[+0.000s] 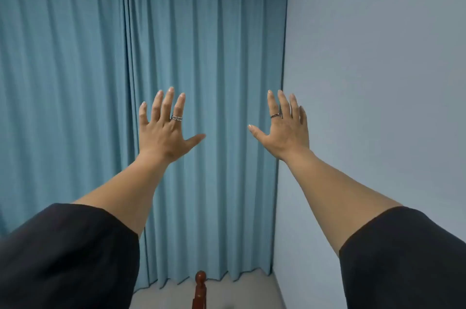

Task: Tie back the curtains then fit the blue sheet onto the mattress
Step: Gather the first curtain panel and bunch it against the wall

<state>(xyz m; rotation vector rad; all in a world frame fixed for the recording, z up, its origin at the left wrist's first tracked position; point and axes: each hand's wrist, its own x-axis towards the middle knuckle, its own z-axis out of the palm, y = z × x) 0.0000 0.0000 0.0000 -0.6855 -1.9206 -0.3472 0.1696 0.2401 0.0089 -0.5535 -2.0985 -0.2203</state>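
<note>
The work stood at its first step: the curtains point(214, 43) hung fully drawn from ceiling to floor, two pleated blue panels meeting at a seam left of centre, and neither had been gathered or tied. The person's left hand point(164, 127) and right hand point(285, 129) were both raised in front of the right-hand panel, backs to the camera, fingers straight and spread, grasping nothing; whether the fingertips touched the cloth could not be told. Each hand wore a ring, and dark sleeves point(68, 258) covered the upper arms. The next move, by the look of it, called for taking hold of a panel's edge, either at the centre seam or where the fabric met the pale blue wall point(378, 81) on the right, and drawing the cloth together into a bundle. No tie-back, cord or hook showed anywhere, so one would have to be found first. The blue sheet and the mattress were out of view. A turned reddish wooden post point(200, 288) rose at the bottom edge, just before the curtain hem on the grey floor point(239, 293); it stood between the person and the fabric and would likely need stepping round.
</note>
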